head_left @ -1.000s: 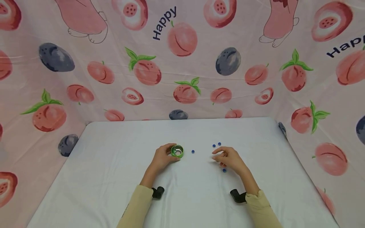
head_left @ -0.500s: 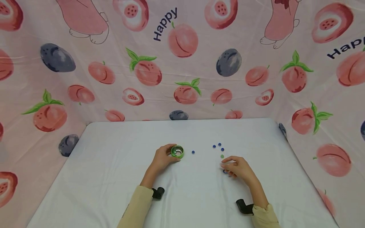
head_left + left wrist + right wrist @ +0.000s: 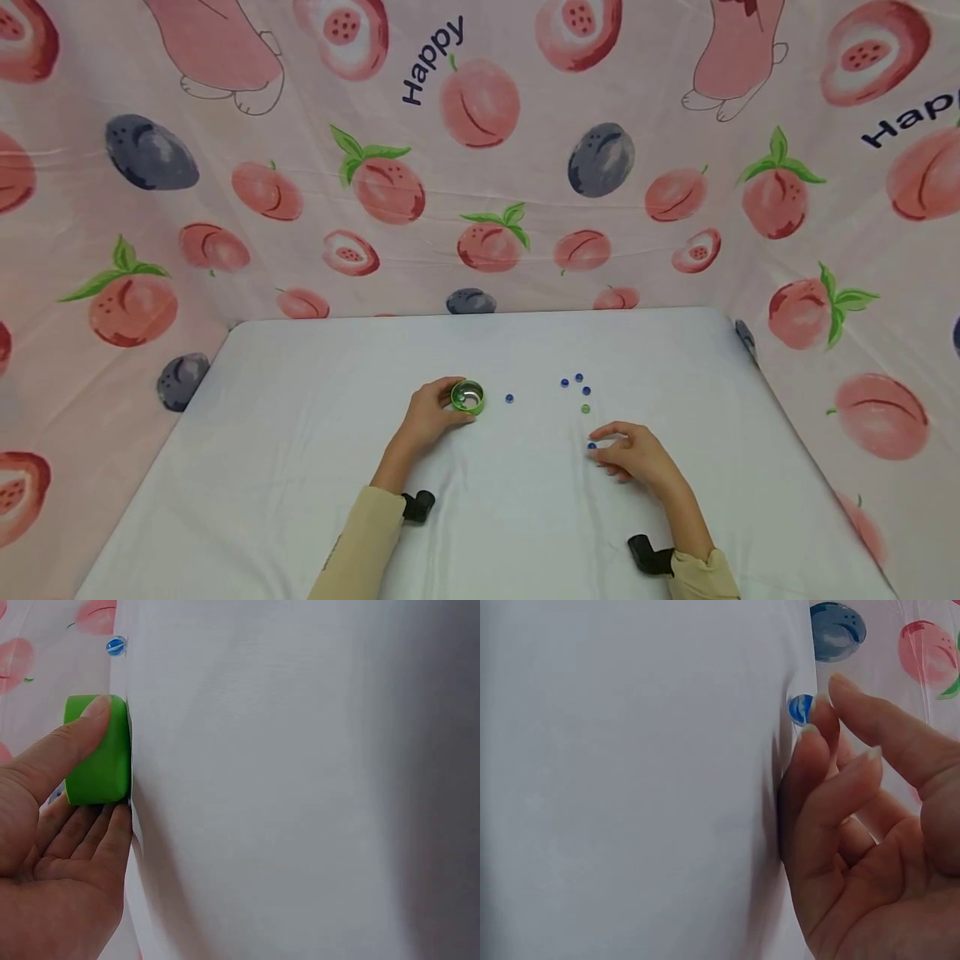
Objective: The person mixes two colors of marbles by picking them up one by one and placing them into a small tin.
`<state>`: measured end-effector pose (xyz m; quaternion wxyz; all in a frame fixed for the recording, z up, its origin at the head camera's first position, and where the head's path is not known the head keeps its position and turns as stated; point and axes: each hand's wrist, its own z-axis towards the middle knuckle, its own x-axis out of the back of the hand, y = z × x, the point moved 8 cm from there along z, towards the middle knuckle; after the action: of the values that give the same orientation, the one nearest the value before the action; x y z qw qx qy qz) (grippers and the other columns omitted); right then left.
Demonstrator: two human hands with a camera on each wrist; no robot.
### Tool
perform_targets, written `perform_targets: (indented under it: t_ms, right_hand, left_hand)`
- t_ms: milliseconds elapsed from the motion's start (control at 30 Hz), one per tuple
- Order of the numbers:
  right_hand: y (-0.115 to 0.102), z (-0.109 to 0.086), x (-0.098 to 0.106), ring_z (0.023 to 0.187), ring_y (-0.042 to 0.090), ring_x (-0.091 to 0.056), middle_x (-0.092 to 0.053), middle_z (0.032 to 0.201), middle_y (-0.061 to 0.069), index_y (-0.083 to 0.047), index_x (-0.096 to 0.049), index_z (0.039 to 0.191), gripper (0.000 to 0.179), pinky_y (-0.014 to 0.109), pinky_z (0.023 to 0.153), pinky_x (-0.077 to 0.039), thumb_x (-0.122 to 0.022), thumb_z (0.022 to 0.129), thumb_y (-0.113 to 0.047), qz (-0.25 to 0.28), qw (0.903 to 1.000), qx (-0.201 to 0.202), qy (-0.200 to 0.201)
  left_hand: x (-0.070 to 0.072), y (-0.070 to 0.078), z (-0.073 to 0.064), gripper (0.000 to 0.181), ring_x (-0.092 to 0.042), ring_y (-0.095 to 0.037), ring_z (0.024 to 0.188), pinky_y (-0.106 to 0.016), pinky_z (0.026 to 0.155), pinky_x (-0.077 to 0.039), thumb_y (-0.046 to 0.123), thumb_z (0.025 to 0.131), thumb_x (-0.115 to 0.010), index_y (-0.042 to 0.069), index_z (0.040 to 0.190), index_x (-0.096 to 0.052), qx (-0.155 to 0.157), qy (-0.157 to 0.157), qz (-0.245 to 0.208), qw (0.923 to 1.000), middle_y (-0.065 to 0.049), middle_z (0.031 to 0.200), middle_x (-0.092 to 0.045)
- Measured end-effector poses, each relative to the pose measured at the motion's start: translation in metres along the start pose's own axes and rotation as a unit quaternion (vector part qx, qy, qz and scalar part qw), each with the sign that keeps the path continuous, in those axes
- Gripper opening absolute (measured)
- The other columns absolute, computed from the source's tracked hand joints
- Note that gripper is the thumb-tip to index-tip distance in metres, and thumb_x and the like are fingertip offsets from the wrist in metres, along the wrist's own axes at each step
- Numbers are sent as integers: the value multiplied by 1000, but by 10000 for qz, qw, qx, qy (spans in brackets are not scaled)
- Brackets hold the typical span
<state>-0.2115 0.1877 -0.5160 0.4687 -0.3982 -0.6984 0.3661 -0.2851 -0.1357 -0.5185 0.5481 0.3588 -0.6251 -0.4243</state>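
Note:
My left hand (image 3: 432, 414) grips a small round green cup (image 3: 468, 397), thumb on the near side and fingers round the far side. In the left wrist view the green cup (image 3: 105, 750) stands on the white table, its inside hidden there. Bent fingers of my right hand (image 3: 633, 454) hover low over the table. Right at the fingertips lies a blue marble (image 3: 592, 446); in the right wrist view this swirled blue marble (image 3: 800, 709) shows just beyond them, with a gap between thumb and fingers. A green marble (image 3: 586, 409) rests a little farther from me.
Several blue marbles lie around: one blue marble (image 3: 510, 398) right of the cup, and a small cluster including a blue marble (image 3: 579, 378) behind the green one. Fruit-print cloth (image 3: 487, 250) hangs behind and beside the white table (image 3: 337, 358). Black wrist cameras (image 3: 649, 556) sit at the sleeves.
My right hand has moved nearer to me and slightly right, uncovering the green marble and a blue one, and now reaches the nearest blue marble. The left hand and cup have stayed put.

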Motion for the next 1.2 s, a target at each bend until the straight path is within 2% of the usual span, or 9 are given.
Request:
perform_targets:
  t_ms: [200,667,1000,1200]
  right_hand:
    - [2,0,1,55,10,-53,-62,62,-1,7,-72,117,29,20,50,-48,-80,91,-5,-93,9999,51,107]
    - [6,4,2,46,8,-45,-54,53,-3,1,-76,106,17,19,47,-42,-81,90,-4,-211,9982,-150,543]
    - [6,4,1,47,8,-46,-53,54,-3,1,-76,105,15,19,47,-42,-80,91,-6,-324,9975,-85,621]
    - [-1,4,2,50,9,-50,-60,59,-1,2,-75,105,17,19,48,-45,-79,92,-8,-264,9983,8,527]
  left_hand:
    - [-1,0,0,66,-61,-40,135,-45,115,-52,-6,81,-87,-8,141,-60,-30,-11,54,10000,-27,141,-63]
    - [-1,0,1,64,-61,-40,136,-44,115,-51,-6,82,-86,-7,140,-61,10,-26,62,10000,-26,141,-64]
    - [0,3,-1,65,-61,-40,135,-47,116,-50,-5,82,-87,-7,141,-60,5,-16,26,10000,-26,141,-64]
    - [-1,2,-1,64,-61,-40,135,-46,115,-51,-6,82,-86,-7,141,-61,5,-6,-5,10000,-26,139,-65]
